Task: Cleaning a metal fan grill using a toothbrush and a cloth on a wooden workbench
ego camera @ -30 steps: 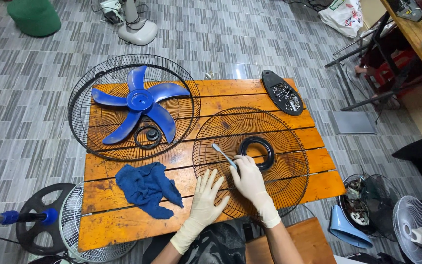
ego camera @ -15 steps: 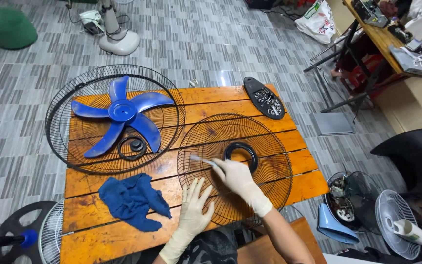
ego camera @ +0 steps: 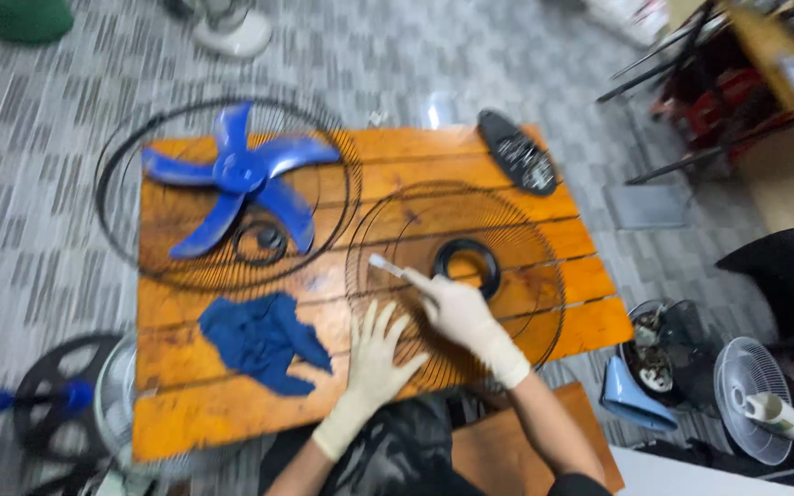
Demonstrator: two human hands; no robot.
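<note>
A round black wire fan guard (ego camera: 507,230) lies on the orange wooden table (ego camera: 186,413), with a black ring (ego camera: 467,266) at its middle. My right hand (ego camera: 457,312), in a pale glove, grips a small light-coloured brush (ego camera: 386,265) whose tip rests on the guard's wires left of the ring. My left hand (ego camera: 374,354), gloved too, lies flat with fingers spread on the guard's near-left edge. A crumpled blue cloth (ego camera: 264,340) sits just left of that hand.
A second wire guard (ego camera: 140,248) on the table's far left holds a blue fan blade (ego camera: 241,174). A black oval part (ego camera: 518,152) lies at the far right corner. Fan parts stand on the floor left (ego camera: 57,404) and right (ego camera: 755,395); a black chair (ego camera: 792,276) is at right.
The view has shifted and blurred as my head moved. My right hand with the brush stays by the black ring, and my left hand stays flat on the guard.
</note>
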